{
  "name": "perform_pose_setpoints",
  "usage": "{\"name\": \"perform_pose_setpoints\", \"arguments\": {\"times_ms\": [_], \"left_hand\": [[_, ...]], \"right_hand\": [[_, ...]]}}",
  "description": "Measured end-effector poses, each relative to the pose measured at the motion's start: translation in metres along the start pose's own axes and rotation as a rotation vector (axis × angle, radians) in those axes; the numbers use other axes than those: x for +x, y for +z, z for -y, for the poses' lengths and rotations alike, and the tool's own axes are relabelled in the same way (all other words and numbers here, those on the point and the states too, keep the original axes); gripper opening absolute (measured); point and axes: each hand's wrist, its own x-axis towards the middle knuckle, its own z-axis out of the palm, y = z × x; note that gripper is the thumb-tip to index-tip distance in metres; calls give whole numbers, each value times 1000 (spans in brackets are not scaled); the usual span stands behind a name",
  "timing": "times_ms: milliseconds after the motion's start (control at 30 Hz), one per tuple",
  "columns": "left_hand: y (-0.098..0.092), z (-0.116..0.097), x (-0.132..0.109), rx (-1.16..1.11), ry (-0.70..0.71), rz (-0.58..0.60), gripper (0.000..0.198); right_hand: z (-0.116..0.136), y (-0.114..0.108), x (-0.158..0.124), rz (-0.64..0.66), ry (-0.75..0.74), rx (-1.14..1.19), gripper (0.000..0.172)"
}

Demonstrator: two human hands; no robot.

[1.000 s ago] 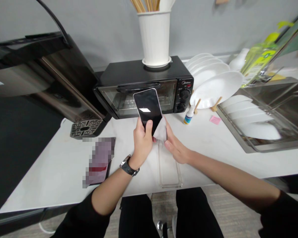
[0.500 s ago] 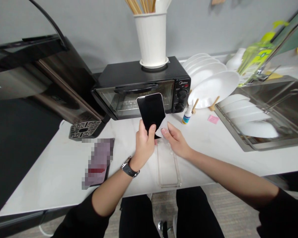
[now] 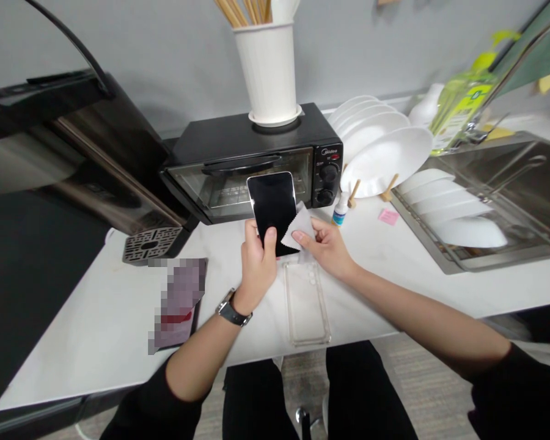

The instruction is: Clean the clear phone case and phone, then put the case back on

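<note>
My left hand [image 3: 259, 253] grips the lower left part of a smartphone [image 3: 274, 205], thumb on its dark screen, holding it up in front of the toaster oven. In my right hand [image 3: 327, 244] a pale grey cleaning cloth [image 3: 299, 227] with zigzag edges is pinched between thumb and fingers. The cloth overlaps the phone's lower right edge; whether it presses on the glass I cannot tell. Below my hands a clear phone case [image 3: 307, 305] lies flat on the white counter. A small spray bottle [image 3: 340, 211] stands beyond my right hand.
Behind the phone sits a black toaster oven [image 3: 252, 140] bearing a white cup [image 3: 268, 73] of chopsticks. White plates [image 3: 385, 159] stand in a rack, left of the sink [image 3: 449, 260]. A pixelated flat device [image 3: 181, 305] lies at left, near a dark machine's drip tray [image 3: 149, 244].
The cloth has come more into view over the phone's lower right, with my right hand slightly higher against the phone. The whole view has shifted a little; my left hand keeps its grip.
</note>
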Motion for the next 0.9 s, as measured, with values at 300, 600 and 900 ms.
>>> {"name": "perform_pose_setpoints", "arguments": {"times_ms": [300, 600, 900], "left_hand": [[0, -6, 3, 147, 246, 96, 34], [9, -8, 2, -637, -37, 292, 52], [-1, -20, 11, -834, -1, 9, 48]], "right_hand": [[-11, -2, 3, 82, 74, -23, 53], [-16, -4, 1, 194, 147, 22, 56], [-13, 3, -3, 329, 257, 218, 46]]}}
